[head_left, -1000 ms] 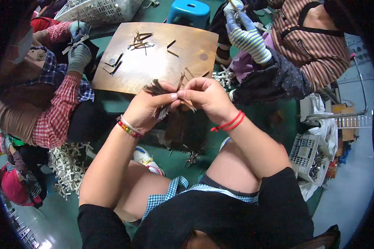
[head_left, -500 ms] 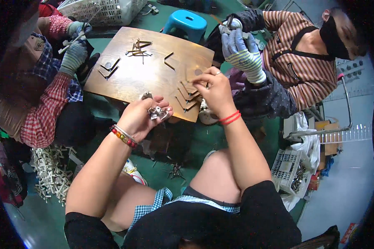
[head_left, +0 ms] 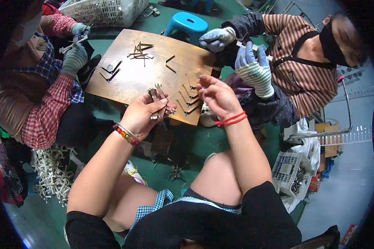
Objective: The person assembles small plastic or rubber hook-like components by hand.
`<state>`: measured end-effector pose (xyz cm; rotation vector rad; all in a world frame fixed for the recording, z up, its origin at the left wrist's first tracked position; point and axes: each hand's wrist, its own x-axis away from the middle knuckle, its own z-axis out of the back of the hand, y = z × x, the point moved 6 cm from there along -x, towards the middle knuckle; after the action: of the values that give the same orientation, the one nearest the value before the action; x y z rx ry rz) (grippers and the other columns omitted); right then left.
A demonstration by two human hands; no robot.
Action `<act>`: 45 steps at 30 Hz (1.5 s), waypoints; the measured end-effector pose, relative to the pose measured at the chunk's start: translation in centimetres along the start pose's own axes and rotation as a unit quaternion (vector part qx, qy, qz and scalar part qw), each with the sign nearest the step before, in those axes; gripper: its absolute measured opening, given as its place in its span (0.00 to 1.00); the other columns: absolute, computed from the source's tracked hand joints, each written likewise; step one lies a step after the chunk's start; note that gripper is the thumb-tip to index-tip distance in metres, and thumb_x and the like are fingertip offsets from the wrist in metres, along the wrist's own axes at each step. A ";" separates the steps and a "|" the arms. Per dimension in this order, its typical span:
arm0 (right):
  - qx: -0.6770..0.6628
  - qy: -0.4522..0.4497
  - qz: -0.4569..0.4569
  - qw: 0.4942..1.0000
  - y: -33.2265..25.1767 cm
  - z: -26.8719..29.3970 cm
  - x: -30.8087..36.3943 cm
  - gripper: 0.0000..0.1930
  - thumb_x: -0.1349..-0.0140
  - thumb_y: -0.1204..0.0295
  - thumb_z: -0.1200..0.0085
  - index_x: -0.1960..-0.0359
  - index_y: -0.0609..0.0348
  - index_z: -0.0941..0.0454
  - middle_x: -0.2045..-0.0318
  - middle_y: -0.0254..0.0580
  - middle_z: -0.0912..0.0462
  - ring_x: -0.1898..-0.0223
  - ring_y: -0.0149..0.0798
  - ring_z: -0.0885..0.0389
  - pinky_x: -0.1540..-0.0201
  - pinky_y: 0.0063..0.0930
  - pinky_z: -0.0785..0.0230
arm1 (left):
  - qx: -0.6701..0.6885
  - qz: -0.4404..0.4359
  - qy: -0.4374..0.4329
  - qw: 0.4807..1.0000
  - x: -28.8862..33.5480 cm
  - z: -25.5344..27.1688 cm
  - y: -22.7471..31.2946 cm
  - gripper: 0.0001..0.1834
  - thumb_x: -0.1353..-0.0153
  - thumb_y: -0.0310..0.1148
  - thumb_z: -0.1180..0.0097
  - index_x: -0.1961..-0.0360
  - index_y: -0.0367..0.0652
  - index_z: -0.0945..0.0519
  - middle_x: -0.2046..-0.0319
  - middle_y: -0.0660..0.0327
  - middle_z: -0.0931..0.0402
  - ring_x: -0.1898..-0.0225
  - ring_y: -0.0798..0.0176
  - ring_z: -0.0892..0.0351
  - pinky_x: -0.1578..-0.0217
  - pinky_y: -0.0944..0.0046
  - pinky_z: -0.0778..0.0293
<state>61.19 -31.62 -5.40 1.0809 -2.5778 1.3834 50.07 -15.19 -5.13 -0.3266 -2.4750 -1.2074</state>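
My left hand (head_left: 143, 114) grips a bundle of thin metal strips (head_left: 158, 94) near the front edge of a low brown wooden board (head_left: 133, 79). My right hand (head_left: 215, 94) hovers over the board's right front corner, fingers loosely curled above a row of angled metal pieces (head_left: 186, 101); I cannot tell whether it pinches anything. A beaded bracelet sits on my left wrist and a red string on my right wrist.
Two other people sit at the board: one in a plaid shirt with grey gloves (head_left: 74, 60) at left, one in a striped shirt with striped gloves (head_left: 253, 68) at right. A blue stool (head_left: 190, 24), a white basket (head_left: 104, 10), a grey crate (head_left: 289, 172) and a heap of white parts (head_left: 52, 176) lie around.
My hands have come apart. The right hand moved out over the board's right corner, while the left stayed near the front edge with the strips.
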 end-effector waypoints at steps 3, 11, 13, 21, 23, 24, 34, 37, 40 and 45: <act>-0.107 -0.006 -0.026 0.994 0.9 -1.3 0.3 0.17 0.54 0.92 0.61 0.61 0.66 0.32 0.65 0.47 0.27 0.61 0.38 0.27 0.55 0.25 0.31 | -0.007 0.000 0.021 1.000 -0.2 -0.1 0.1 0.09 0.45 0.26 0.47 0.63 0.38 0.29 0.70 0.59 0.25 0.68 0.66 0.23 0.65 0.69 0.27; -0.135 -0.031 -0.015 0.990 1.7 -3.4 0.8 0.10 0.47 0.88 0.58 0.64 0.70 0.29 0.57 0.55 0.27 0.53 0.44 0.28 0.45 0.28 0.35 | -0.011 -0.023 0.011 1.000 -0.3 -0.7 -0.1 0.05 0.47 0.25 0.44 0.69 0.38 0.25 0.73 0.62 0.25 0.72 0.68 0.24 0.69 0.70 0.27; -0.131 -0.033 -0.014 0.991 2.0 -3.7 0.7 0.10 0.45 0.86 0.57 0.61 0.72 0.29 0.58 0.54 0.26 0.54 0.42 0.27 0.46 0.28 0.34 | -0.020 -0.018 0.021 0.999 -0.3 -0.6 0.0 0.05 0.47 0.25 0.44 0.68 0.37 0.25 0.73 0.62 0.25 0.72 0.68 0.24 0.68 0.70 0.28; 0.028 0.005 0.005 1.000 4.1 -4.1 0.7 0.10 0.43 0.79 0.54 0.60 0.67 0.28 0.65 0.44 0.22 0.63 0.32 0.24 0.58 0.20 0.31 | 0.001 -0.041 0.032 0.999 -0.7 -0.2 0.1 0.05 0.48 0.22 0.45 0.68 0.35 0.24 0.73 0.61 0.25 0.71 0.68 0.25 0.67 0.70 0.28; 0.024 -0.009 0.054 0.998 4.3 -4.0 0.4 0.07 0.44 0.81 0.55 0.65 0.66 0.25 0.68 0.41 0.22 0.66 0.30 0.24 0.62 0.18 0.31 | 0.006 -0.042 0.037 0.998 -1.2 -0.1 -0.1 0.05 0.49 0.21 0.45 0.68 0.35 0.24 0.73 0.60 0.25 0.71 0.67 0.25 0.66 0.69 0.28; 0.095 0.006 0.054 0.994 4.6 -4.2 0.4 0.06 0.45 0.80 0.54 0.68 0.65 0.25 0.72 0.36 0.22 0.70 0.26 0.25 0.64 0.16 0.33 | 0.002 -0.048 0.046 0.998 -1.3 0.2 -0.1 0.05 0.49 0.21 0.45 0.69 0.35 0.24 0.73 0.60 0.25 0.71 0.67 0.25 0.66 0.69 0.28; 0.288 -0.024 0.132 0.948 3.7 -6.3 1.3 0.08 0.48 0.78 0.47 0.66 0.67 0.22 0.71 0.37 0.20 0.70 0.26 0.25 0.64 0.17 0.33 | -0.008 -0.073 0.072 0.995 -1.0 1.1 0.3 0.04 0.50 0.20 0.45 0.70 0.35 0.24 0.73 0.60 0.25 0.71 0.67 0.25 0.68 0.69 0.27; 0.193 -0.003 0.033 0.981 4.5 -5.6 1.2 0.07 0.47 0.77 0.46 0.66 0.67 0.22 0.71 0.38 0.20 0.71 0.26 0.25 0.66 0.17 0.33 | -0.044 -0.073 0.101 0.991 -0.8 1.1 0.5 0.05 0.50 0.20 0.45 0.70 0.35 0.24 0.73 0.60 0.24 0.72 0.68 0.25 0.68 0.68 0.27; 0.165 0.005 0.035 0.986 4.6 -5.0 0.6 0.06 0.45 0.76 0.48 0.66 0.65 0.24 0.75 0.34 0.22 0.74 0.25 0.25 0.70 0.16 0.33 | -0.004 -0.060 0.086 0.994 -0.4 0.6 0.8 0.05 0.50 0.20 0.45 0.70 0.35 0.24 0.74 0.61 0.24 0.73 0.68 0.25 0.69 0.69 0.28; 0.158 -0.014 0.024 0.987 4.1 -5.8 1.3 0.05 0.45 0.76 0.47 0.68 0.64 0.24 0.78 0.30 0.25 0.81 0.20 0.33 0.78 0.13 0.40 | -0.045 -0.081 0.107 0.990 -0.7 1.3 0.7 0.05 0.50 0.20 0.44 0.71 0.35 0.24 0.74 0.61 0.24 0.73 0.69 0.26 0.70 0.70 0.28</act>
<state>56.17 -26.54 -4.47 1.0829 -2.4750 1.8487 50.70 -13.75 -5.68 -0.0159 -2.3023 -1.3452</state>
